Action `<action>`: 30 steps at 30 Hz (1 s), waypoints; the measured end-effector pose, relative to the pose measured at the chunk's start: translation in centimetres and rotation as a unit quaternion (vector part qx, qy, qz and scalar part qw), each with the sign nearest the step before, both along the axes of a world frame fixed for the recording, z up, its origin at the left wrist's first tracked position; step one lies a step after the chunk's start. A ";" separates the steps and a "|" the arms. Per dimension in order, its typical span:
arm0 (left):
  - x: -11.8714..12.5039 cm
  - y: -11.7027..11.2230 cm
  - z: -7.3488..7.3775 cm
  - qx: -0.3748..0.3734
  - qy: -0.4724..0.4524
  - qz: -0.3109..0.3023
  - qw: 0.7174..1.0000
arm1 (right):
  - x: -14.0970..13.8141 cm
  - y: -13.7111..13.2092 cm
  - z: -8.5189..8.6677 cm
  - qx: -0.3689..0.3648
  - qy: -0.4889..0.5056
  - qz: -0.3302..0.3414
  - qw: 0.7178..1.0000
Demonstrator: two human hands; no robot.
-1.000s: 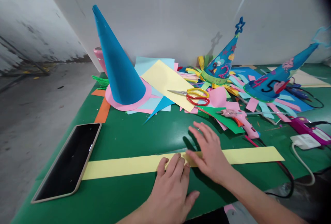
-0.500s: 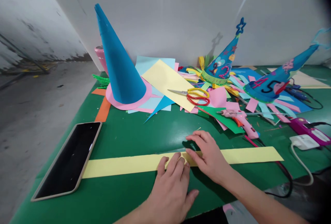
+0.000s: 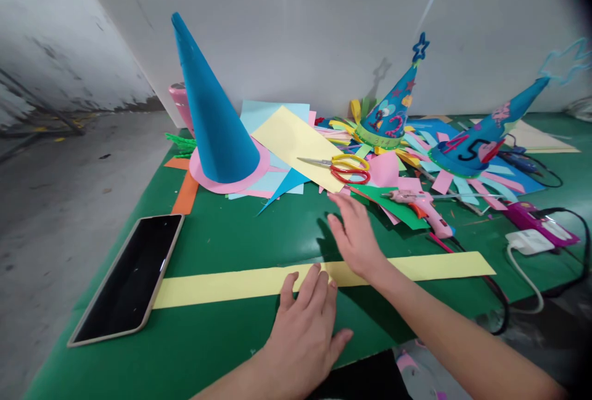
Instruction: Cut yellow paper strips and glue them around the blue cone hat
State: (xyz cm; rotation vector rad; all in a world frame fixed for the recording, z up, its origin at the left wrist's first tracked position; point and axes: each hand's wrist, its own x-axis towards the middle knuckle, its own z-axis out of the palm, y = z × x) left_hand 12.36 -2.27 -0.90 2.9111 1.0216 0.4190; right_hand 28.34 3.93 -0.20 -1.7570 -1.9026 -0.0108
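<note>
A long yellow paper strip (image 3: 222, 286) lies flat across the green table (image 3: 208, 344). My left hand (image 3: 303, 323) rests on the middle of the strip, fingers stretched out and a little bent. Above the strip, my right hand (image 3: 355, 233) is raised with its fingers apart and holds nothing. Beyond its fingertips lie scissors (image 3: 349, 166) with one yellow and one red handle, on a pale yellow sheet (image 3: 291, 138). A pink glue gun (image 3: 423, 208) lies to the right of that hand, partly on green paper.
A tall blue paper cone (image 3: 219, 135) on a pink ring stands at the back left. A phone (image 3: 129, 277) lies at the strip's left end. Two decorated party hats (image 3: 388, 113) sit at the back right. A purple power strip (image 3: 539, 222) with cables lies at the right.
My right hand has lifted off the strip and moved forward, toward the scissors. My left hand stays on the strip. The view has shifted slightly.
</note>
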 end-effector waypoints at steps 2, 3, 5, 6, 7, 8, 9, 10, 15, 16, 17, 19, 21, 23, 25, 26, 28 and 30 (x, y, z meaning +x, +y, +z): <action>-0.1 -0.2 -0.1 0.017 -0.013 0.006 1.000 | -1.7 0.4 0.0 -0.003 0.006 0.040 0.999; -0.3 -0.3 -0.1 0.018 -0.015 0.007 1.000 | -2.5 0.4 -0.2 -0.007 0.005 0.057 0.998; -0.7 -0.6 -0.3 0.014 -0.008 0.010 1.000 | -3.9 0.3 -0.8 -0.012 0.004 0.075 0.997; -1.0 -0.8 -0.4 0.016 -0.007 0.012 1.000 | -4.4 0.2 -1.0 -0.014 0.003 0.079 0.997; -1.4 -1.0 -0.6 0.026 -0.012 0.014 0.999 | -4.7 0.1 -1.3 -0.014 0.002 0.083 0.996; -1.7 -1.3 -0.8 0.040 -0.028 0.020 0.999 | -4.9 -0.1 -1.5 -0.014 0.002 0.087 0.996; -2.1 -1.6 -1.0 0.052 -0.049 0.031 0.997 | -5.0 -0.3 -1.6 -0.012 0.002 0.092 0.996; -2.5 -1.9 -1.2 0.059 -0.068 0.043 0.995 | -5.0 -0.4 -1.7 -0.010 0.002 0.098 0.995; -4.2 -2.5 -0.5 0.044 -0.128 0.092 0.986 | -3.9 -0.2 -1.1 0.010 0.039 0.111 0.993; -4.6 -2.4 -0.3 0.041 -0.146 0.099 0.983 | -3.6 0.0 -0.9 0.015 0.056 0.098 0.994; -4.9 -2.3 0.0 0.035 -0.161 0.106 0.981 | -3.2 0.1 -0.6 0.021 0.073 0.080 0.994; -5.3 -1.9 0.3 0.020 -0.184 0.118 0.976 | -3.0 0.2 -0.1 0.028 0.098 0.052 0.993; -5.6 -1.6 0.5 0.004 -0.195 0.123 0.973 | -3.3 -0.3 0.0 0.023 0.100 0.057 0.993; -5.6 -1.2 0.6 -0.002 -0.202 0.119 0.972 | -4.1 -1.0 -0.2 0.009 0.085 0.089 0.992; -5.5 -1.0 0.7 -0.004 -0.220 0.116 0.969 | -5.0 -1.7 -0.5 -0.010 0.058 0.125 0.990; -5.4 -0.8 0.7 -0.007 -0.232 0.116 0.966 | -5.2 -1.9 -0.6 -0.025 0.040 0.136 0.990; -5.2 -0.6 0.7 -0.014 -0.254 0.119 0.960 | -5.4 -2.0 -0.6 -0.049 0.017 0.142 0.989; -5.2 -0.4 0.6 -0.015 -0.262 0.113 0.958 | -5.3 -1.9 -0.2 -0.055 0.011 0.128 0.990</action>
